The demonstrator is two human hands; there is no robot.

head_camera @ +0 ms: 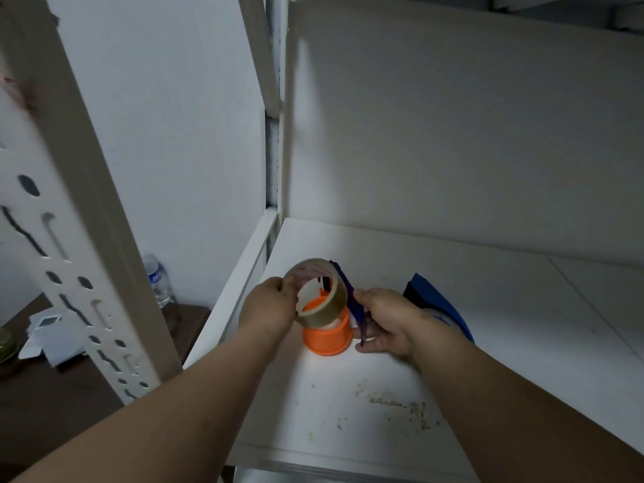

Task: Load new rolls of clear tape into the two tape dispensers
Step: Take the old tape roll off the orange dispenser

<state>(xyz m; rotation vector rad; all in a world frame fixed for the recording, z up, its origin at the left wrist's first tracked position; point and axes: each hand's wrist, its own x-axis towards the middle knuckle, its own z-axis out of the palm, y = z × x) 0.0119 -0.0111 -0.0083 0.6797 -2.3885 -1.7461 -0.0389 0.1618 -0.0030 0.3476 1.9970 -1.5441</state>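
Observation:
My left hand [270, 305] grips a roll of clear tape [319, 308] by its left edge, tilted just above the orange spool [326, 338] of a tape dispenser. The roll's lower rim overlaps the top of the spool. My right hand [383, 322] holds the dispenser's dark blue frame [352, 298], fingers curled round it, with the spool standing on the white shelf [453, 343]. A second blue dispenser [439, 301] lies on the shelf behind my right wrist, partly hidden.
The shelf has white back and side walls and a perforated metal upright [69, 273] at the left. Outside it, a water bottle [158, 277] and white papers [52, 336] sit on a dark table [69, 395]. Crumbly debris [400, 402] dots the shelf's front.

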